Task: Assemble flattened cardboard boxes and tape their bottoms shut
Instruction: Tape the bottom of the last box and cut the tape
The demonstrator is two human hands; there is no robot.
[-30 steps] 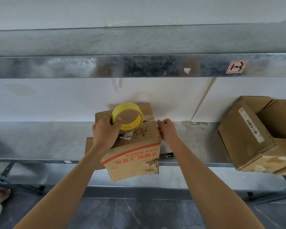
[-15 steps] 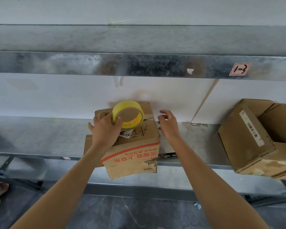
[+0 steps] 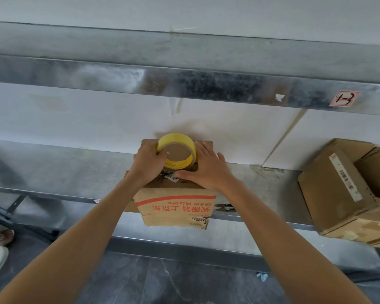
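Since half a second ago the right hand [image 3: 206, 170] has left the box's right edge and now lies flat on its top, fingers straight and spread, just beside the tape. The left hand [image 3: 148, 164] still grips the one roll of yellow tape [image 3: 176, 153], fingers curled over its rim, and holds it on edge on the top of the box. The two hands are close together, with only the roll between them.

One red-printed cardboard box [image 3: 176, 207] sits under both hands at the front edge of the metal shelf [image 3: 53, 167], its printed face overhanging the lip. A brown flap shows behind the roll.

To the right, well apart, stand what look like two more cardboard boxes [image 3: 338, 189], pressed against each other. One small pair of black snips [image 3: 225, 207] lies on the shelf edge just right of the printed box. The upper shelf beam [image 3: 184, 82] carries two red-bordered labels, one at the right [image 3: 343, 98], one cut off at the left edge.
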